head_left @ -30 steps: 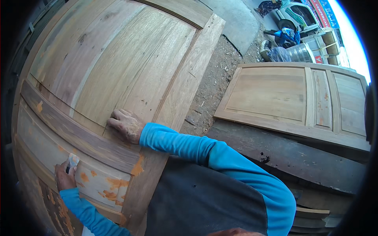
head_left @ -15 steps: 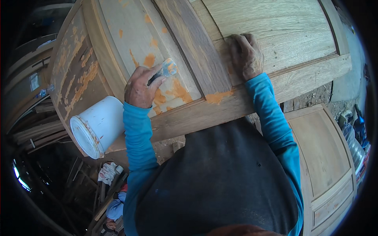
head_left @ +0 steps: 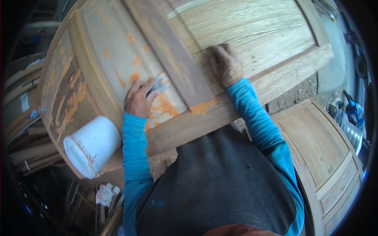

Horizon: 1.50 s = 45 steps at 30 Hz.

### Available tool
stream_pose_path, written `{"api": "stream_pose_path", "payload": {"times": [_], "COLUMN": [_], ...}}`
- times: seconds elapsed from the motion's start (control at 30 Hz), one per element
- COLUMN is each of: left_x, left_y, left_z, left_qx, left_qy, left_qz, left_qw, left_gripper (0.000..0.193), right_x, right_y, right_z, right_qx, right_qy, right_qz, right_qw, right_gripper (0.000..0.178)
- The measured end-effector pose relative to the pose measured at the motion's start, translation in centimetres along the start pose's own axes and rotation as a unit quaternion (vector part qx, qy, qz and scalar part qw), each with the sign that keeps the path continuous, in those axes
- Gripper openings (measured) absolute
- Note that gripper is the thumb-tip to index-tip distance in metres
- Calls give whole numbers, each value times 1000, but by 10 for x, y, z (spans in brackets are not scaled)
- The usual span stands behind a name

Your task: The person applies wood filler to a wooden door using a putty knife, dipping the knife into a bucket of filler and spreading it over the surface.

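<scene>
My left hand (head_left: 136,99) grips a small putty knife (head_left: 160,83) with orange filler on its blade, held close over a panel of the wooden door (head_left: 189,128). Orange filler patches (head_left: 164,105) spot the wood beside and below the blade. My right hand (head_left: 225,67) rests with bent fingers at the edge of the paler panel on the right. It is smeared by motion, and anything in its fingers is hidden. A white bucket (head_left: 96,143) with filler smeared on its rim lies on its side on the door, left of my left forearm.
Another panelled wooden door (head_left: 315,149) leans or lies at the lower right, with bottles and plastic items (head_left: 350,126) beyond it. Stacked timber (head_left: 33,147) fills the left side. A white bag (head_left: 105,194) sits among boards at the lower left.
The whole view has shifted, so the door and both hands appear lower and further left. Both hands keep nearly the same places on the wood; the right one is now more blurred.
</scene>
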State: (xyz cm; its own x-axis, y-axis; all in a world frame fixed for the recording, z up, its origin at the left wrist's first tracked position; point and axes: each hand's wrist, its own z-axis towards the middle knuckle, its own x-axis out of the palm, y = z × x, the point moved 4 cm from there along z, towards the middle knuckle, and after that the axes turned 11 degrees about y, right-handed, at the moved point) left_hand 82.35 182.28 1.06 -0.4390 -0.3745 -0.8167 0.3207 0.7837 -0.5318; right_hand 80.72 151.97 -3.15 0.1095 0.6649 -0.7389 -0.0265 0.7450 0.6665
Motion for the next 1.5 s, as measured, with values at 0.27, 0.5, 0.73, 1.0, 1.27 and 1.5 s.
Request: {"api": "stream_pose_path", "payload": {"times": [0.27, 0.5, 0.73, 1.0, 1.27, 1.5], "left_x": [6, 6, -5, -53, -35, -36], "left_y": [1, -12, -10, -21, 0, -1], "left_z": [-5, 2, -5, -7, -37, -29], "left_qx": [-13, -50, -69, -110, -125, -136], "left_qy": [4, 35, 50, 49, 10, -4], "left_qz": [-26, 15, 34, 66, 27, -8], "left_qw": [1000, 998, 996, 991, 992, 991], "left_gripper": [49, 47, 43, 41, 43, 43], "right_x": [-2, -6, -8, 3, 3, 1], "right_y": [0, -9, -3, -9, 9, 8], "right_z": [0, -5, 1, 0, 2, 3], "right_qx": [-14, -12, -12, 1, -39, -11], "right_qy": [103, 79, 101, -24, -28, -24], "right_qz": [25, 38, 45, 12, -35, -27], "right_qw": [994, 996, 994, 1000, 998, 999], "right_gripper": [30, 31, 29, 17, 15, 16]}}
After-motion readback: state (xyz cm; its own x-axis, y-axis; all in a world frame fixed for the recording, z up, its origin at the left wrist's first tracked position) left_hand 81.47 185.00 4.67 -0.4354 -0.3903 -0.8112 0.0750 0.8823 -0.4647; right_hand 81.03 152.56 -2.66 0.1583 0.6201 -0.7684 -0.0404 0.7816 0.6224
